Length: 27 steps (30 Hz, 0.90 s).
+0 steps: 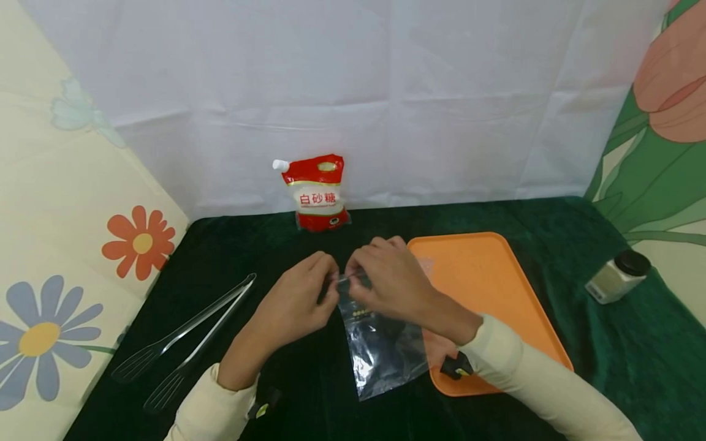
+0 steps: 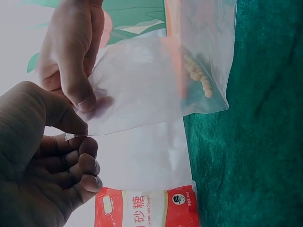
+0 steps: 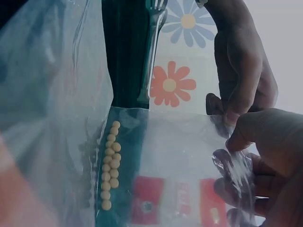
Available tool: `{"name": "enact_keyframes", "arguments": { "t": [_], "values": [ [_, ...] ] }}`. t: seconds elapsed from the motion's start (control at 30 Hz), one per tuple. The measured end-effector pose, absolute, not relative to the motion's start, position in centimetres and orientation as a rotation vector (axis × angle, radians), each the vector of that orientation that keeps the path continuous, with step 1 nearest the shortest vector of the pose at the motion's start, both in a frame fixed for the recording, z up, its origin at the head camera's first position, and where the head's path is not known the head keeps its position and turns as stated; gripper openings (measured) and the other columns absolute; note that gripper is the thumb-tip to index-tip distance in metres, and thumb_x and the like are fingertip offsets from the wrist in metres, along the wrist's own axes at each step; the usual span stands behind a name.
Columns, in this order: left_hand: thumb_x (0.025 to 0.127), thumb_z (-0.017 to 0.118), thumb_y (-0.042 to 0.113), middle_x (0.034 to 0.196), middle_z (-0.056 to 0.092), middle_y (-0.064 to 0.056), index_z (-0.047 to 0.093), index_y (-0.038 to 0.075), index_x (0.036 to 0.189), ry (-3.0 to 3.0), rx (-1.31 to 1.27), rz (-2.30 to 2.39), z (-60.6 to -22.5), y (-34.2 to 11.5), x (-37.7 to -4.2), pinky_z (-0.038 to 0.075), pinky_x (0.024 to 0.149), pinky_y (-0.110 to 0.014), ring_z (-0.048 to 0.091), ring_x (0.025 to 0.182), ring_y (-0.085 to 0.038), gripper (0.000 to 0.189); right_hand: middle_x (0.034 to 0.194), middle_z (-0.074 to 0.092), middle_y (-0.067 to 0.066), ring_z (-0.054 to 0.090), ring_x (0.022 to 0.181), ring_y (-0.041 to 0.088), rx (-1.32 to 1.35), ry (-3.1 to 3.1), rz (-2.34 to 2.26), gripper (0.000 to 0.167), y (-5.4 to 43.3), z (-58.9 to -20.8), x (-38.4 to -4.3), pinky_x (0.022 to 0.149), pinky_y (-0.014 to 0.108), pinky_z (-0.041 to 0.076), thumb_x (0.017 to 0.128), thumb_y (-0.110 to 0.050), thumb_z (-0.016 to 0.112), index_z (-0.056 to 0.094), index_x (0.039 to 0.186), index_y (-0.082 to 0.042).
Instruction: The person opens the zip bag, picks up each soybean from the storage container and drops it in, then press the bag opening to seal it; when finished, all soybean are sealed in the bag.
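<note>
A clear plastic bag (image 1: 380, 349) hangs from both hands over the dark green cloth, its right part overlapping the orange tray in the head view. My left hand (image 1: 298, 300) pinches the bag's top edge at the left corner between thumb and fingers. Close beside it, my right hand (image 1: 394, 278) grips the same edge. In the right wrist view, several small round beige balls (image 3: 111, 163) line the bottom of the bag. The left wrist view also shows the beige balls (image 2: 196, 73) gathered low in the bag.
A red and white sugar pouch (image 1: 317, 196) stands at the back against the white backdrop. Metal tongs (image 1: 193, 343) lie at left. The orange tray (image 1: 491, 275) lies right of the bag, with a black-lidded jar (image 1: 614, 278) farther right.
</note>
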<state>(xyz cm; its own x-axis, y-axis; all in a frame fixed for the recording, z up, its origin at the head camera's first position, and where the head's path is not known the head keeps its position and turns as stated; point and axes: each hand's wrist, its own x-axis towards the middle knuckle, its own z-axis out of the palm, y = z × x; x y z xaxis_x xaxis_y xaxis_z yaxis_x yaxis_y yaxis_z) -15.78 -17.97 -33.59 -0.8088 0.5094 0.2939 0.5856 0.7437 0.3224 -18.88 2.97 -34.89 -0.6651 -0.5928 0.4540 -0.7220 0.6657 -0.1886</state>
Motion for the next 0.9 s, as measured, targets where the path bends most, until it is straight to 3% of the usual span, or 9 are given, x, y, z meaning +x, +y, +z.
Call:
{"name": "enact_keyframes", "arguments": {
  "t": [0.9],
  "values": [
    [0.089,0.070,0.015,0.090,0.051,0.007,0.056,0.018,0.098,-2.810,-0.868,-0.511,-33.1,-17.6,-15.3,0.049,0.065,-0.024,0.049,0.072,-0.008,0.018,0.088,0.070,-0.010,0.052,0.081,0.014,0.769,-2.607,0.527,0.010,10.2,-35.8,-19.0,0.094,0.045,0.040,0.085,-0.021,0.066,0.075,0.090,-0.020]
  ]
}}
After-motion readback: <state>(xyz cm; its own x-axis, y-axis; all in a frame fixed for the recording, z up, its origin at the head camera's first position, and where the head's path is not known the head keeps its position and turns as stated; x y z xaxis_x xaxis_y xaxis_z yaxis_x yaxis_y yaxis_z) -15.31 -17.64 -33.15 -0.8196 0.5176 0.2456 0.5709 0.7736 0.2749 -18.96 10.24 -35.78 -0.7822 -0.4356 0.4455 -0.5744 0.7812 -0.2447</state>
